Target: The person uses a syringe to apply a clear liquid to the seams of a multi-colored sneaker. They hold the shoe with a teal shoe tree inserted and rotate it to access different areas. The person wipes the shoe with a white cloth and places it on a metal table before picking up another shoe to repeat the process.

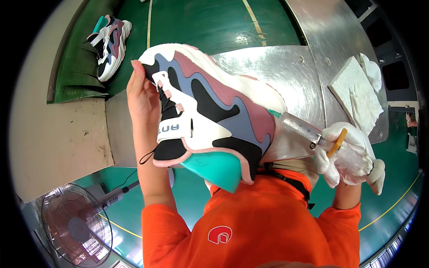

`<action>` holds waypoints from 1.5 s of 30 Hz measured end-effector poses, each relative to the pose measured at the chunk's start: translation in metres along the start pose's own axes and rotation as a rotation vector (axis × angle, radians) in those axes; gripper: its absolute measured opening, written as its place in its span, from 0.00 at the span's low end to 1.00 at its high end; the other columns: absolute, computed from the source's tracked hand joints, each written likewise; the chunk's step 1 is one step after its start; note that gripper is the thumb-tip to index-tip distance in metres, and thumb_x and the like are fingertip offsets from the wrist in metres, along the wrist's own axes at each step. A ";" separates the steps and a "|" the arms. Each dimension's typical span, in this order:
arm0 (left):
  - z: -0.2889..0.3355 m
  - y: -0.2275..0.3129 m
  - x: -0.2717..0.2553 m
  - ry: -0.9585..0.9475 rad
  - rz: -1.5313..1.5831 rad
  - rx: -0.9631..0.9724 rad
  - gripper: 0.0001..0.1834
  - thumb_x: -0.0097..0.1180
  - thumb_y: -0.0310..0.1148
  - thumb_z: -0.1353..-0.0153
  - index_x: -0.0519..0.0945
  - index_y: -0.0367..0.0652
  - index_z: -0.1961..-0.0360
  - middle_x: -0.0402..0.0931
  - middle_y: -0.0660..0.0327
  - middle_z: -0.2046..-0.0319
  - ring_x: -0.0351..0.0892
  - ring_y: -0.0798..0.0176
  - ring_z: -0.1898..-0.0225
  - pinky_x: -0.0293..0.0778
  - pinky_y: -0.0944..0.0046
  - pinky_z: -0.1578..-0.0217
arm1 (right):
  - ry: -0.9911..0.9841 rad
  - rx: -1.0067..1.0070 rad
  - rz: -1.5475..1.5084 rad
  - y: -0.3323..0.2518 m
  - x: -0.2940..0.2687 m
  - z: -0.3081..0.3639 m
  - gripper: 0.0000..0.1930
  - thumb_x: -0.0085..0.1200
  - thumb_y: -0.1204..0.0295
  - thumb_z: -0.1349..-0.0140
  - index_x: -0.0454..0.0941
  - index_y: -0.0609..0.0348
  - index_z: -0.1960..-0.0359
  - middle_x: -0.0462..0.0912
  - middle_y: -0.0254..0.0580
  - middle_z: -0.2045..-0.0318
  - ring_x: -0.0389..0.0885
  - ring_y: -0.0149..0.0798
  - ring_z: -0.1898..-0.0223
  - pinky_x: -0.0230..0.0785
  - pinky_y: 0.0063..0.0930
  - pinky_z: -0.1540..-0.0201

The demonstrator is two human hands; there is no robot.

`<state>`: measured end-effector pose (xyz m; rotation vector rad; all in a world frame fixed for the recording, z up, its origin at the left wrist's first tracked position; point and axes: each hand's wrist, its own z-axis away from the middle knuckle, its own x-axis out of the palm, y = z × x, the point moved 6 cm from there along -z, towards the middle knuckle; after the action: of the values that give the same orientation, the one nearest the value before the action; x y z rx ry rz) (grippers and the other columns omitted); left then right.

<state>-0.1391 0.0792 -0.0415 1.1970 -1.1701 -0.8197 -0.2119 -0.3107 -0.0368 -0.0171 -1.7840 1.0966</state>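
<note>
My bare left hand (143,96) grips a sneaker (214,105) by its toe end, with the thumb over the tip and the other fingers partly hidden behind it. White, pink, blue-grey and black panels make up the upper, above a thick white sole. A teal shoe last (216,167) fills its opening. In a white glove, my right hand (351,154) is closed round a clear syringe (301,126) with an orange-yellow flange. The syringe's green needle tip is at the sole edge near the heel; whether it touches cannot be told.
Another sneaker (111,47) lies on the green conveyor belt (192,22) at the far left. White cloths (355,91) rest on the metal table (313,58) to the right. A standing fan (78,228) is at lower left, near a beige board (58,147).
</note>
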 end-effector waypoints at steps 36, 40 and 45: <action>0.013 0.028 0.017 -0.111 -0.643 0.457 0.13 0.64 0.29 0.41 0.73 0.34 0.61 0.81 0.51 0.67 0.82 0.62 0.67 0.81 0.66 0.63 | 0.292 -0.140 -0.152 0.035 -0.049 0.011 0.26 0.55 0.63 0.39 0.68 0.77 0.49 0.77 0.66 0.72 0.69 0.36 0.88 0.62 0.24 0.87; 0.057 0.008 -0.045 0.219 -0.459 -0.095 0.22 0.63 0.37 0.40 0.74 0.36 0.50 0.80 0.52 0.54 0.83 0.59 0.59 0.82 0.61 0.59 | 0.294 -0.129 -0.163 0.038 -0.048 0.012 0.26 0.54 0.63 0.38 0.68 0.77 0.48 0.77 0.65 0.72 0.69 0.36 0.88 0.62 0.23 0.86; 0.129 0.002 -0.007 0.227 -0.331 -0.489 0.16 0.56 0.41 0.34 0.76 0.44 0.51 0.77 0.59 0.47 0.83 0.56 0.57 0.83 0.53 0.58 | 0.283 -0.110 -0.165 0.042 -0.045 0.010 0.26 0.53 0.64 0.38 0.68 0.77 0.47 0.77 0.64 0.71 0.69 0.35 0.87 0.62 0.23 0.85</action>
<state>-0.2659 0.0529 -0.0465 1.0466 -0.5442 -1.1099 -0.2152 -0.3131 -0.0994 -0.0863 -1.5596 0.8333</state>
